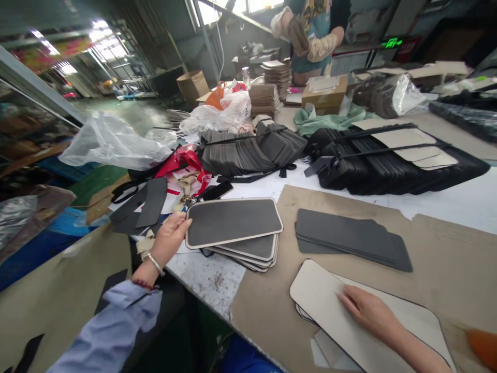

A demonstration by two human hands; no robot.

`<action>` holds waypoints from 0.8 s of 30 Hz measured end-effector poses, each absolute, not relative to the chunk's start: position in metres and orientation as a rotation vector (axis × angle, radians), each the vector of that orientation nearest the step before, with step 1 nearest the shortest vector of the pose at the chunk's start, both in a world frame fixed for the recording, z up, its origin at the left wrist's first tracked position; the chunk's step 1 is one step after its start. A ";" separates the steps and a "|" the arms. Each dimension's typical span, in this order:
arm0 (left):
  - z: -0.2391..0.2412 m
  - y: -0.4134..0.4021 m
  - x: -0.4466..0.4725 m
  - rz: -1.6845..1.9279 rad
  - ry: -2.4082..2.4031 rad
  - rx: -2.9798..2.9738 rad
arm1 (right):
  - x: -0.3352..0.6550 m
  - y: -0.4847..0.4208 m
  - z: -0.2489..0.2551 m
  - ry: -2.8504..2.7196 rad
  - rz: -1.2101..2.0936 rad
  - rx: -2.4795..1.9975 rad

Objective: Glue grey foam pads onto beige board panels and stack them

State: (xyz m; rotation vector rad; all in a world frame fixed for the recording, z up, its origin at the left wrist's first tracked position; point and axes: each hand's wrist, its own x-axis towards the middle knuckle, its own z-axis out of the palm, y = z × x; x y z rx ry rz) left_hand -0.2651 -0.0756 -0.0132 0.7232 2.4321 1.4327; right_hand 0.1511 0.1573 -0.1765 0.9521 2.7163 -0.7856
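Observation:
My left hand (pixel 173 235) is closed at the left end of a dark grey rounded panel (pixel 235 223) with a pale border, thumb at its edge. That panel lies on top of a fanned stack of similar bordered panels (pixel 256 248). My right hand (pixel 367 308) rests on a cream rounded board (pixel 318 287), its fingers stretched out and lying on the surface. More cream boards lie under that one, their dark edges just showing. Between the two stacks and farther back, several plain dark grey panels (pixel 345 235) lie loosely overlapped.
A brown sheet (pixel 264 305) covers part of the white table. Strapped bundles of grey pieces (pixel 233 153) and black pieces (pixel 373 160) lie behind. Plastic bags (pixel 120 142), a phone (pixel 217 190) and a cardboard box (pixel 325 94) are around. Another person (pixel 310 41) stands across the table.

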 end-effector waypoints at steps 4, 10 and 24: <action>-0.057 -0.076 -0.308 1.494 2.103 0.424 | 0.154 0.153 -0.179 2.727 -0.812 1.027; -0.085 -0.083 -0.325 1.452 1.927 0.356 | 0.101 0.151 -0.135 2.688 -0.747 1.285; -0.085 -0.088 -0.324 1.503 1.898 0.477 | -0.071 0.154 -0.095 2.614 -1.393 1.660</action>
